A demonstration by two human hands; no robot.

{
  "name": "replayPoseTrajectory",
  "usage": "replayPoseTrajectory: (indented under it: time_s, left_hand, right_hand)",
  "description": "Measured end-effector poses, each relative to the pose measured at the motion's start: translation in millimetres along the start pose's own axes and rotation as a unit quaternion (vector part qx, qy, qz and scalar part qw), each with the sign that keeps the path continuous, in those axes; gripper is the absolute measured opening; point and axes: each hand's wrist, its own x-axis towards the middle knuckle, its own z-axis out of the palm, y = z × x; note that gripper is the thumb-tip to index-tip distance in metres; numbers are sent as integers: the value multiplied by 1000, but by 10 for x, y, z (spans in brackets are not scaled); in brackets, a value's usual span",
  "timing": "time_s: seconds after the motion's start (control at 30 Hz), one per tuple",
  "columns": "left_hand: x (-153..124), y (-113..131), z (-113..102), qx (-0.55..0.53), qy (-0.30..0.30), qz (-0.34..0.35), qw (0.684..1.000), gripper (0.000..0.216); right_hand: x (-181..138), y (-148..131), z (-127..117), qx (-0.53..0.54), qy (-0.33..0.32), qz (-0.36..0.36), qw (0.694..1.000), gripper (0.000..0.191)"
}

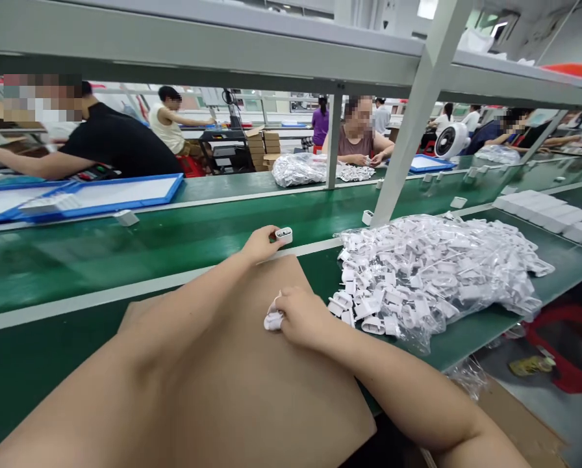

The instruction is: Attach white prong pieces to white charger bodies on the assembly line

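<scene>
My left hand [262,244] reaches out over the near edge of the green belt, its fingers closed on a small white oval plastic housing [284,235] whose open end shows dark parts inside. Nearer to me, my right hand [303,317] grips a white piece [273,320], partly covered by the fingers; its exact kind is unclear. Below both hands lies a brown cardboard sheet [252,370]. Just right of my right hand, a heap of white plastic parts [417,266] spills out of a clear bag.
White boxes [547,211] stand in a row at the right. A slanted grey post [412,123] rises beside the heap, under an overhead shelf [198,45]. Blue-rimmed trays [125,192] lie across the belt [213,224], where co-workers sit. A red stool [568,344] is at lower right.
</scene>
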Motion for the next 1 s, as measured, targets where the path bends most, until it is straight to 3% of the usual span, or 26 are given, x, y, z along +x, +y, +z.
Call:
replayPoseTrajectory:
  time_s: [0.1, 0.23, 0.37, 0.47, 0.6, 0.7, 1.0]
  left_hand:
    - [-463, 35, -124, -35, 5, -15, 999, 48]
    - [-1317, 104, -195, -84, -26, -19, 996, 46]
    - [-1897, 192, -111, -113, -42, -2, 993, 40]
    - [-1998, 180, -47, -157, -19, -4, 987, 48]
    - [-1946, 109, -32, -191, -18, 8, 981, 36]
    - [-1928, 84, -40, -200, -8, 41, 979, 29]
    - [-1932, 70, -42, -201, -9, 32, 979, 31]
  right_hand:
    - [24, 102, -87, 49, 109, 32, 992, 22]
    - [87, 218, -123, 130, 245, 25, 961, 21]
    - [106, 181, -46, 194, 230, -22, 953, 22]
    - [90, 83, 7, 158, 184, -56, 969, 24]
    - [93, -17, 31, 55, 148, -91, 983, 21]
    - [124, -37, 33, 5, 121, -87, 989, 16]
    - [233, -49, -1, -8, 93, -56, 994, 18]
